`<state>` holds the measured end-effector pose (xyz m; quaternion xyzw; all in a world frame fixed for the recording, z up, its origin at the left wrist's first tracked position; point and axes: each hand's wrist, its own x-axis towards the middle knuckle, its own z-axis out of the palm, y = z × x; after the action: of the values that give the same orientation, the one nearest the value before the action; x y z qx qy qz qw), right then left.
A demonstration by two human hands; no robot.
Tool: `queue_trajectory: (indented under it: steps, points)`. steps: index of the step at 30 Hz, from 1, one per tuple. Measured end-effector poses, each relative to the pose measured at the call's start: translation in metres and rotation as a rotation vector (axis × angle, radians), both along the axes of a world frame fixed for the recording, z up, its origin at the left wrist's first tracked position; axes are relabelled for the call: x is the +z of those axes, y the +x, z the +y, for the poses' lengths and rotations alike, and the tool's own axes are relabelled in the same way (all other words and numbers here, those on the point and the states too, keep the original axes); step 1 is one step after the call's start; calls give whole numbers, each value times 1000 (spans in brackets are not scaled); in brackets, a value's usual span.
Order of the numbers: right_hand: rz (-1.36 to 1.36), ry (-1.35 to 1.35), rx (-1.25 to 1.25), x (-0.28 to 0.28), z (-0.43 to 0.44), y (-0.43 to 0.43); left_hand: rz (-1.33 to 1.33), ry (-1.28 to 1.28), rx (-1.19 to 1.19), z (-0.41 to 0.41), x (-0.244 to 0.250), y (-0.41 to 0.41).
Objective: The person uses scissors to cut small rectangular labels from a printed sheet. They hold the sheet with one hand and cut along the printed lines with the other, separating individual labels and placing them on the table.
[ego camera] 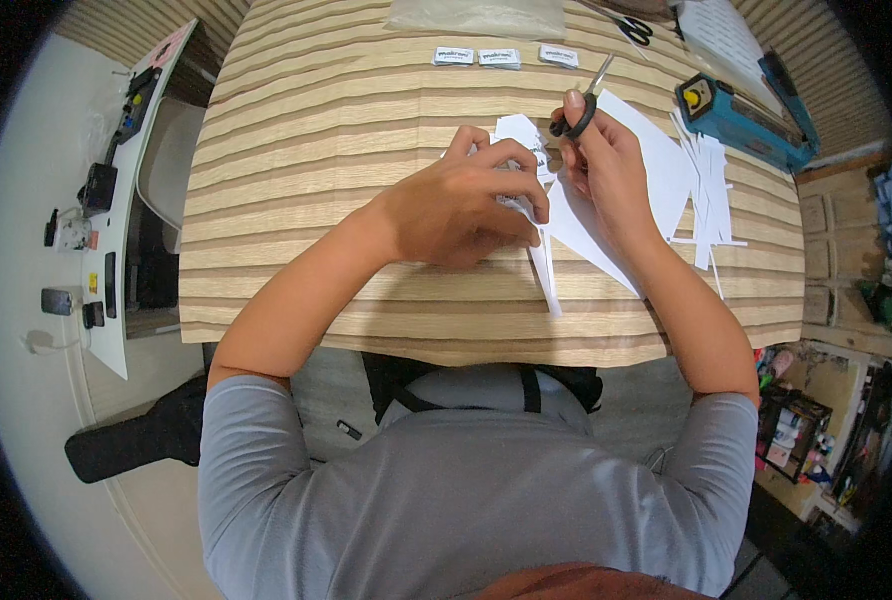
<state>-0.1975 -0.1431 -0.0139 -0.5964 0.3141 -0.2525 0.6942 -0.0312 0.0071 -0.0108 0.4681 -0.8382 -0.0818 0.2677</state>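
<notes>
My right hand (599, 154) grips a pair of scissors (587, 112) by the black handles, with the blades pointing up and away from me. Fingers curled and spread, my left hand (472, 199) is over a loose pile of cut paper labels (522, 139); it hides part of them, and whether it pinches one I cannot tell. A narrow paper strip (545, 281) lies just below its fingertips. Under my right hand and forearm are white paper sheets (652, 165).
Small stacks of printed labels (499, 58) sit in a row farther back, before a clear plastic bag (479, 19). Paper offcuts (708, 199) lie at right beside a teal device (746, 124). A second pair of scissors (633, 30) rests at the far right.
</notes>
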Motion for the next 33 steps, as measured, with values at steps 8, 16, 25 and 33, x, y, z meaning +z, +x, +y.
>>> queue_trajectory:
  steps: [8,16,25,33]
  points:
    - [124,-23,108,-4,-16,2,216,-97,103,-4,-1,0]
    - [193,-87,131,-6,-30,1,554,157,241,-1,-2,6]
    - [176,-157,-66,8,-33,-2,920,330,353,-7,-4,11]
    - [32,-239,-113,10,-40,-3,1023,353,372,-10,-9,7]
